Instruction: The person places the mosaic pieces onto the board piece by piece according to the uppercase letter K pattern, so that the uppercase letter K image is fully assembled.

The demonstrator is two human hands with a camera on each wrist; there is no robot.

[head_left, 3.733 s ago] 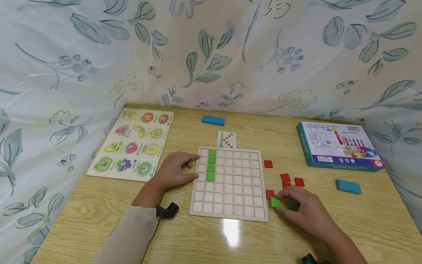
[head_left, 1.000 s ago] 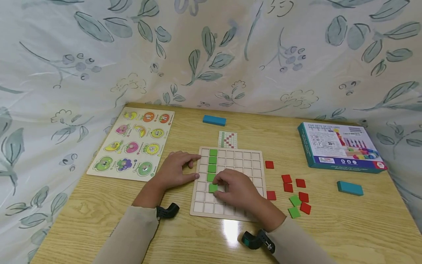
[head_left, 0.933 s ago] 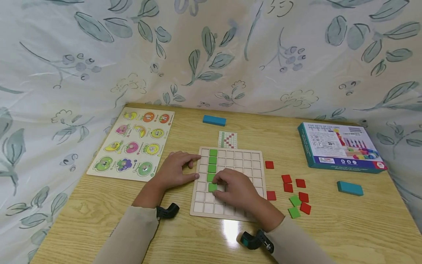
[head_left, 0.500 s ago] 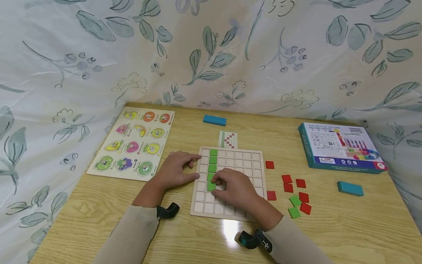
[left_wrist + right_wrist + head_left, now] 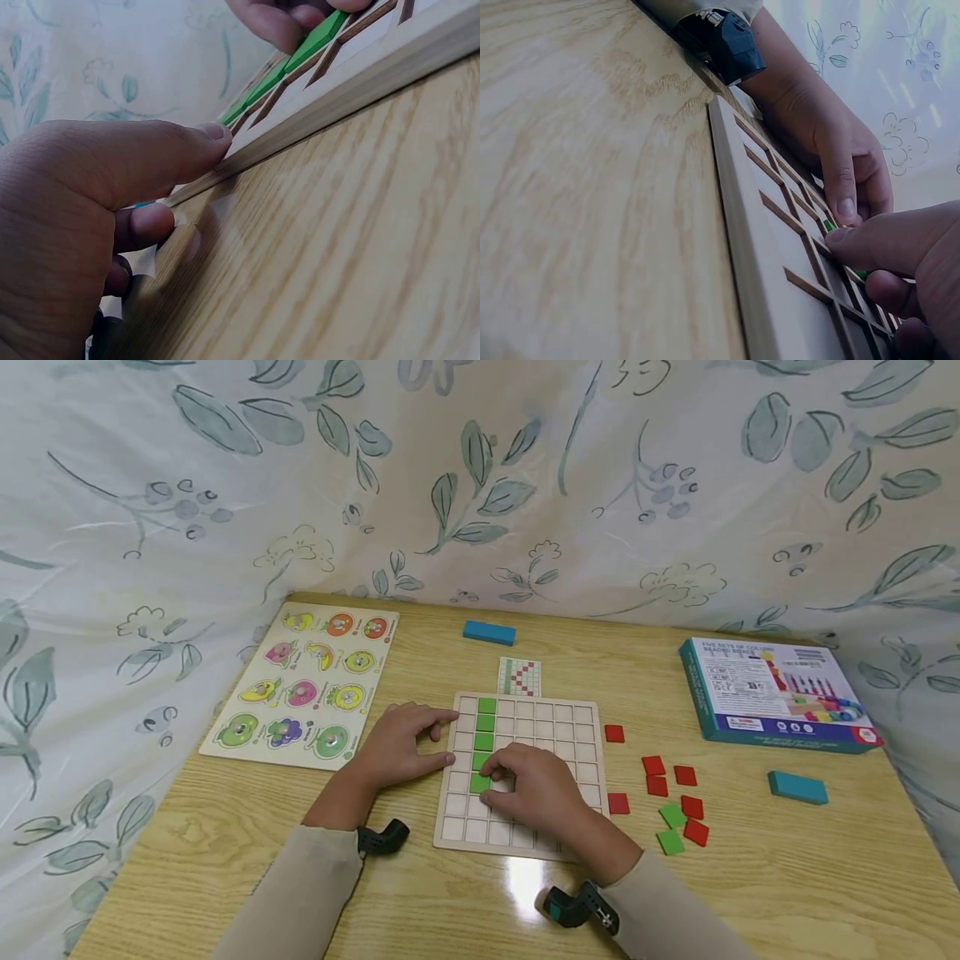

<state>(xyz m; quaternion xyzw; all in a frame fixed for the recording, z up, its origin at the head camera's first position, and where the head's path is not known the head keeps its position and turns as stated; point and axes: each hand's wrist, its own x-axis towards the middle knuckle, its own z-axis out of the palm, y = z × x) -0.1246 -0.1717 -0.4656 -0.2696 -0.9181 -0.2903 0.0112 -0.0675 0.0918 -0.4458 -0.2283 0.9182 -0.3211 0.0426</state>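
A wooden grid board (image 5: 543,711) lies in the head view, with a column of several green tiles down its second column. My right hand (image 5: 536,787) reaches over the board, pinching the lowest green tile (image 5: 479,784) at its cell between thumb and index finger. In the left wrist view this green tile (image 5: 319,39) shows between fingertips near the grid ridges. My left hand (image 5: 401,745) rests at the board's left side, index fingertip and thumb touching its edge. The right wrist view shows both the right hand (image 5: 911,251) and the left hand (image 5: 836,139).
A small pattern card (image 5: 519,677) lies behind the board. Loose red tiles (image 5: 654,765) and green tiles (image 5: 671,842) lie to the right. A fruit puzzle (image 5: 302,692) is at left, a boxed set (image 5: 780,693) at right. Blue blocks (image 5: 489,632) lie farther out.
My right hand has brought a green tile from the right-hand pile onto the board, then shifted it slightly left and up into line with the column. The left hand stays put.
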